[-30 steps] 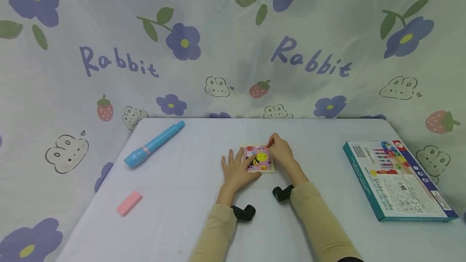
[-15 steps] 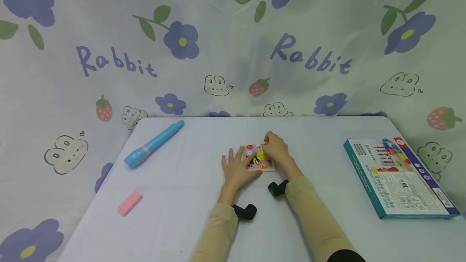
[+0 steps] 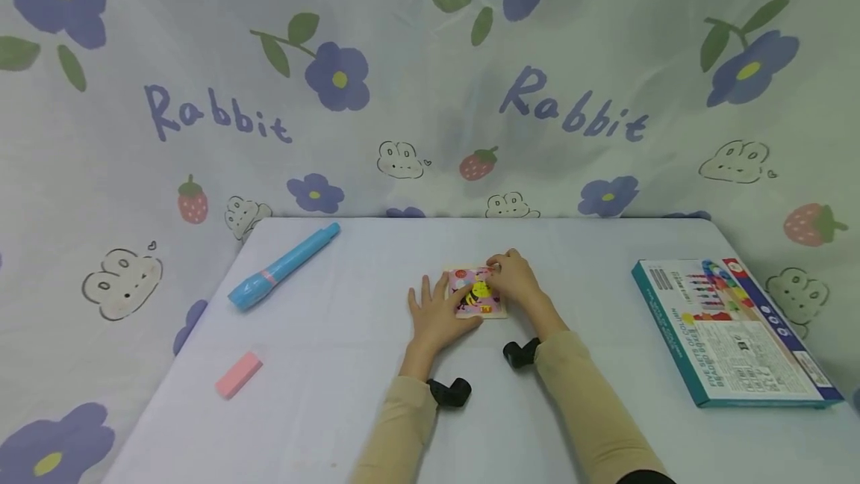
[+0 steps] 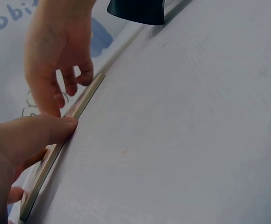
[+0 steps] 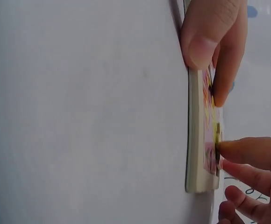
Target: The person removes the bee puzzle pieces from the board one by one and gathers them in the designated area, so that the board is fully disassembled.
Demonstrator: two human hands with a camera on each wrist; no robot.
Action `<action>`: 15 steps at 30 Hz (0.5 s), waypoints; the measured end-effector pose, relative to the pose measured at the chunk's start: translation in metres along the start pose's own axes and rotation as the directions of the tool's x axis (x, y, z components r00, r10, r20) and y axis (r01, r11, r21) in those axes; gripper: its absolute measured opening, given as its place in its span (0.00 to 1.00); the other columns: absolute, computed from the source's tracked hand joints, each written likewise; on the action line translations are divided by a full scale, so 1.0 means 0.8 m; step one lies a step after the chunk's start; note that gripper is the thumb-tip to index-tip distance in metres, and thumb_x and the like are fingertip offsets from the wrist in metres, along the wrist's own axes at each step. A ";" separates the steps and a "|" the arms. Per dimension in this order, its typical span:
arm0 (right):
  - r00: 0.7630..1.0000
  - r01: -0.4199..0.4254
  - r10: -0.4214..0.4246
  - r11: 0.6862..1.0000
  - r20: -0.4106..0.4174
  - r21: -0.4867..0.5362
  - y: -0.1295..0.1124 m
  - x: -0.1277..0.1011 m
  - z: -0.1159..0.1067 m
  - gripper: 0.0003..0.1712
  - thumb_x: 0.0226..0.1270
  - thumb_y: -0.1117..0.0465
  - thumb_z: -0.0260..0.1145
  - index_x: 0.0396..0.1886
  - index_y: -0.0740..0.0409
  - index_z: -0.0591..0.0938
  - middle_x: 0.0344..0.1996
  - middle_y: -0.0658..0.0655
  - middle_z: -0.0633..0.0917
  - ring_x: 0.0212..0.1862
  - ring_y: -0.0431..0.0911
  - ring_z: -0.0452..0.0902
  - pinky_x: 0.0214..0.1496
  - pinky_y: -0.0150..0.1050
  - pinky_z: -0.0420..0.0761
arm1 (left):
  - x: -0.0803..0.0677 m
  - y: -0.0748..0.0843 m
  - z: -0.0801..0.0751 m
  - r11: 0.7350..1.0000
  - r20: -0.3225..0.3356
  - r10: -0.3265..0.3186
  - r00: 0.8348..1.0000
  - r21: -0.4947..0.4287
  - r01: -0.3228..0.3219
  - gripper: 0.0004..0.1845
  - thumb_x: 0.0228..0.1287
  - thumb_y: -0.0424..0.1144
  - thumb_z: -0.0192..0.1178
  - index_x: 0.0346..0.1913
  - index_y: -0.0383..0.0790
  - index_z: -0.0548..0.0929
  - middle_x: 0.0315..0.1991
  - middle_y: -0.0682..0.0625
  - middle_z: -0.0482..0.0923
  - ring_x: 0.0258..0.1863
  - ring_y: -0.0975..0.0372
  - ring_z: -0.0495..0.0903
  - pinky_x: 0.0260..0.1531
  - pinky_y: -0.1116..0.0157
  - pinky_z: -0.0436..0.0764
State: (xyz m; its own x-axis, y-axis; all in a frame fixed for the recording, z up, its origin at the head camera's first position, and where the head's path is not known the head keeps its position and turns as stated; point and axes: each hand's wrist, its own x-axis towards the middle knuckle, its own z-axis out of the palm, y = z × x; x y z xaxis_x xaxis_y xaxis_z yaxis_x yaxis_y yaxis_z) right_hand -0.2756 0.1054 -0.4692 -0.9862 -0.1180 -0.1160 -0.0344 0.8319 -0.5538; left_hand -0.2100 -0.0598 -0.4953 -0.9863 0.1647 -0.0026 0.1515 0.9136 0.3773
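Observation:
A small wooden puzzle board point(image 3: 480, 299) with a bee picture lies flat at the middle of the white table point(image 3: 349, 364). My left hand point(image 3: 437, 312) lies spread beside it, with its fingers on the board's left part and its thumb point(image 4: 32, 135) pressed against the board's edge point(image 4: 56, 151). My right hand point(image 3: 513, 278) curls over the far right corner. Its thumb point(image 5: 205, 32) sits against the board's side point(image 5: 196, 140) and its fingertips rest on the picture face. The left hand's fingers point(image 5: 252, 154) touch the face from the other side. The hands hide part of the picture.
A light blue marker point(image 3: 285, 266) lies at the back left and a pink eraser point(image 3: 239, 375) at the front left. A teal crayon box point(image 3: 732, 331) lies flat at the right edge. A flower-print cloth point(image 3: 430, 81) hangs behind the table.
A second ago my right fingertips held a small red bit just above the board's top right corner. They have come down onto the board. The left hand has stayed put.

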 end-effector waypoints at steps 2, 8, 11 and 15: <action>1.000 0.015 -0.015 1.000 0.004 0.010 0.002 -0.001 -0.002 0.18 0.56 0.57 0.64 0.46 0.58 0.80 0.49 0.64 0.72 0.45 0.55 0.70 0.50 0.49 0.73 | 0.000 -0.001 0.001 1.000 0.000 0.001 1.000 0.003 -0.001 0.35 0.50 0.67 0.56 0.64 0.65 0.68 0.73 0.46 0.52 0.72 0.41 0.42 0.64 0.37 0.39; 1.000 0.008 -0.008 0.983 0.003 0.184 0.007 -0.004 -0.007 0.17 0.57 0.57 0.66 0.43 0.61 0.75 0.43 0.62 0.76 0.43 0.53 0.71 0.43 0.43 0.73 | -0.001 -0.001 0.002 1.000 -0.009 0.007 1.000 -0.011 -0.007 0.35 0.50 0.66 0.56 0.63 0.64 0.69 0.72 0.46 0.53 0.72 0.40 0.43 0.64 0.37 0.39; 0.999 -0.048 0.046 0.950 0.015 0.309 0.015 -0.003 -0.007 0.17 0.60 0.57 0.64 0.45 0.60 0.73 0.44 0.62 0.78 0.46 0.53 0.73 0.47 0.43 0.74 | -0.002 -0.001 0.001 1.000 -0.012 0.008 1.000 -0.014 -0.008 0.35 0.50 0.66 0.56 0.63 0.64 0.69 0.72 0.46 0.53 0.72 0.40 0.43 0.64 0.37 0.39; 0.996 -0.077 0.084 0.922 -0.003 0.378 0.023 -0.004 -0.010 0.17 0.62 0.59 0.61 0.48 0.61 0.74 0.44 0.62 0.79 0.46 0.51 0.74 0.47 0.40 0.74 | -0.002 -0.001 0.001 1.000 -0.013 0.009 1.000 -0.009 -0.009 0.35 0.50 0.66 0.56 0.64 0.64 0.68 0.72 0.46 0.53 0.72 0.41 0.42 0.64 0.37 0.39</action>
State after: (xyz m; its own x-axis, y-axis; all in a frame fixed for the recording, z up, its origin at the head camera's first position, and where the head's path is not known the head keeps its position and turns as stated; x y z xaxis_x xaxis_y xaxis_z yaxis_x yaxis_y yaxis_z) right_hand -0.2741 0.1251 -0.4724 -0.9861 -0.0458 -0.1597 0.1053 0.5713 -0.8140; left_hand -0.2087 -0.0602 -0.4965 -0.9857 0.1679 0.0123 0.1596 0.9088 0.3854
